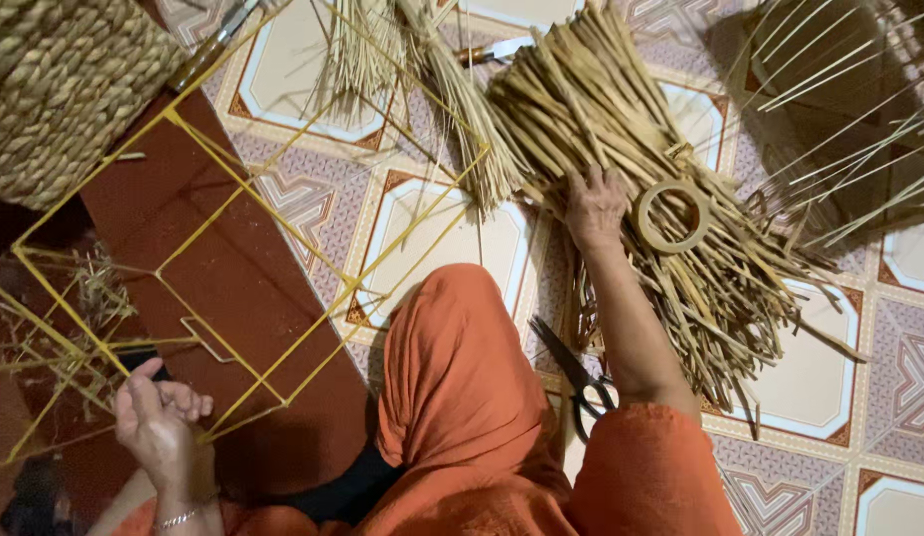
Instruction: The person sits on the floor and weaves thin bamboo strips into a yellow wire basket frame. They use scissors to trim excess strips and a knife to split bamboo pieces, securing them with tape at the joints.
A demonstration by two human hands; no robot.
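Straw lies everywhere within my reach on the tiled floor [452, 238], because I sit low on it with one knee drawn up under orange cloth [462, 377]. My right hand [593, 206] stretches forward and presses flat on the big bundle of flat dried strips [621, 149], fingers [581, 184] spread and released, clasping nothing that I can make out, only resting on the strands near the bundle's near edge. A ring of tape [670, 215] sits on the same bundle just beside that hand, kept where I can find it without looking. Black scissors [579, 377] lie on the floor against my right forearm, between the bundle and my knee, blades pointing away from me.

My left hand [159, 422] is low at the near left, fingers curled shut; whether they pinch a strand or a bar I cannot tell. It hovers right at the yellow wire frame [253, 268], which stands tilted over the brown mat [243, 288] so its open cells face me. A few strands already hang in its left part. A finished woven basket [65, 89] stands at the far left corner, out of the way. A second, thinner sheaf [462, 109] fans out beyond the frame, with a knife [497, 50] behind it.
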